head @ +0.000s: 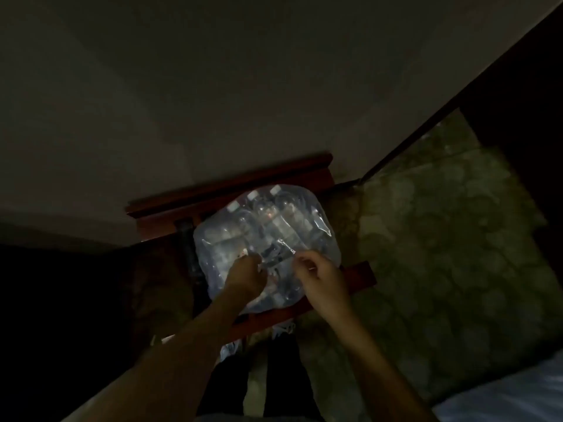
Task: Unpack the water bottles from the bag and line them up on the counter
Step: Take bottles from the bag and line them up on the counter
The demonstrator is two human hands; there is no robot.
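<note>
While bottles sit sealed, we pinch clear plastic bag (268,239) with left hand (248,274) and right hand (320,277), likely to tear it open. Water bottles (274,220) inside, on dark wooden stand (231,184); none lined up.

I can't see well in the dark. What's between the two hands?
In the head view, clear plastic wrap of the bottle pack stretches between left hand and right hand.
</note>
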